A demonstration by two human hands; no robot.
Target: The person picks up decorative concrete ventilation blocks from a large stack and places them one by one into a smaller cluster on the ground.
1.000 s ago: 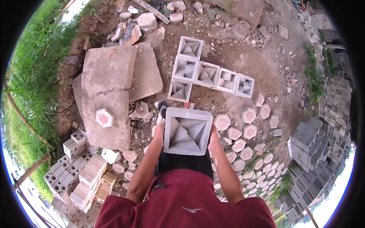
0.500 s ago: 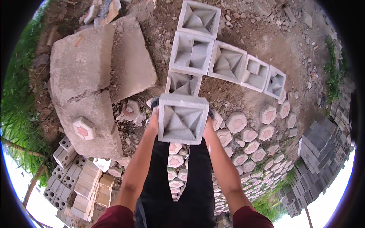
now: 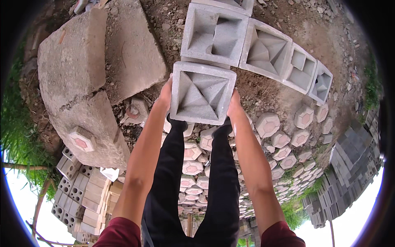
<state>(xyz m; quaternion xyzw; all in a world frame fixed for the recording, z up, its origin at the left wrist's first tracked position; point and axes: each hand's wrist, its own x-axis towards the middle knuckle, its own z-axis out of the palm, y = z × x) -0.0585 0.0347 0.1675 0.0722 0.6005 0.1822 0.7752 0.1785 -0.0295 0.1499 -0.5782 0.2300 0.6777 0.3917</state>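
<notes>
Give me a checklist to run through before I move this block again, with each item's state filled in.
1. Both sides supported: ok. The left hand is at the left side of the held block, the right hand at its right.
2. Recessed face showing: ok. It is turned up toward the camera.
3. Fingers clear underneath: cannot tell. The fingertips are hidden.
4. Underside resting on anything: cannot tell. The held block hides what lies below.
5. Ground around the feet clear: not ok. Hexagonal pavers lie close by.
6. Gap to the large block just ahead: cannot tell. The view from above hides the depth.
</notes>
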